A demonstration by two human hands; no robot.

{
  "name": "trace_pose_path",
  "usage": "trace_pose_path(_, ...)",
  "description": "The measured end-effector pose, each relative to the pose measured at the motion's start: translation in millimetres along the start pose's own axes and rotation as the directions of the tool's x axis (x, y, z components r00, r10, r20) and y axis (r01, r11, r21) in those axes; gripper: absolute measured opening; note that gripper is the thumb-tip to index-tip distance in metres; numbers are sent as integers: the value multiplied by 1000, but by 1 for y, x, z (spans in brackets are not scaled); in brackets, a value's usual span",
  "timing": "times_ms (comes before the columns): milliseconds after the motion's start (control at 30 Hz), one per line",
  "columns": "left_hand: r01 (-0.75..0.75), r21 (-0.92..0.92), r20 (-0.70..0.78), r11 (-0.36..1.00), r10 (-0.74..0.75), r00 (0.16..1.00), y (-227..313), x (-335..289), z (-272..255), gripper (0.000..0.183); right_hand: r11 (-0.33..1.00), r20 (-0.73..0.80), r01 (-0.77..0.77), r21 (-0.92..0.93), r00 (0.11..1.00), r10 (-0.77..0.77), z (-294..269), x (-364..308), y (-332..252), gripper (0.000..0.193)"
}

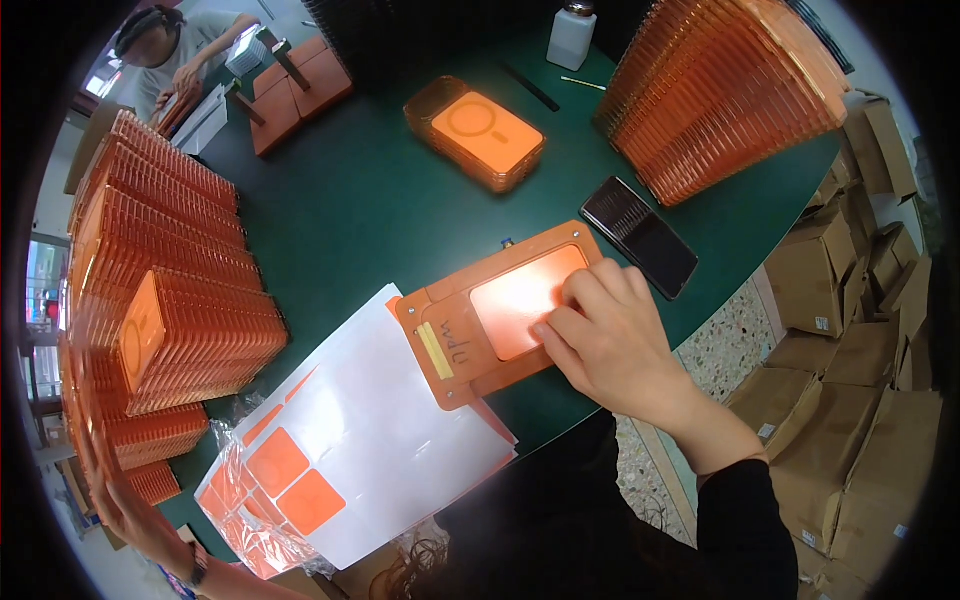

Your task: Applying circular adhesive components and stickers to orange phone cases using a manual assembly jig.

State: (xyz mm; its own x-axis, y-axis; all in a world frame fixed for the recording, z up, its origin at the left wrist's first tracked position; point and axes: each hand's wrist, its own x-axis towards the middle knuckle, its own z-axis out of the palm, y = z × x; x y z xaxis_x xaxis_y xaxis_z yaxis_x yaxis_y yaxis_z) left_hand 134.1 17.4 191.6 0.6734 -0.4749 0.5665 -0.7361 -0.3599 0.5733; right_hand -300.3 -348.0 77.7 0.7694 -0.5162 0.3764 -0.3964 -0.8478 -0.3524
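By the right hand (615,340), a glossy panel (515,310) gleams within a matt-looking orange fixture (455,308) (its screws (577,235) metallic). Left of that hand: smooth white paper (380,430), crinkled clear plastic film (245,540); beneath, the smooth bench (330,230).

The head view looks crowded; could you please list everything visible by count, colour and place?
Frame with bright panel: one, orange-brown, centre.
Sheets: count unclear, white with orange shapes, left of the frame.
Table: one, green, centre.
Clear film: count unclear, transparent, lower left.
Phone: one, black, right of the frame.
Small tray pile: one, orange, top centre.
Tall tray stacks: several, orange, left and upper right.
Bottle: one, white, top.
Strip: one, black, below the bottle.
Stick: one, yellowish, below the bottle.
Post fixtures: count unclear, orange-brown, upper left.
Cardboard boxes: many, brown, right.
Other person: one, light top, upper left.
Right sleeve: one, black, lower right.
Left hand: one, bare, beside the left stacks.
Right hand: one, bare, on the frame.
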Motion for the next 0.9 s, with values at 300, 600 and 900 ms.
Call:
trace_pose_path(300, 104, -564, 247, 819, 47, 968, 112, -116, 171, 8, 991, 55, -56, -125, 996, 64, -1, 5, -8, 16)
trace_pose_path(600, 230, -559, 443, 796, 52, 895, 163, -143, 264, 10, 337, 163, -392, 856, 823, 543, -13, -29, 20, 31)
trace_pose_path(900, -23, -305, 502, 952, 181, 846, 192, -162, 287, 50, 440, -20, -338, 832, 774, 632, -8, -43, 56, 23)
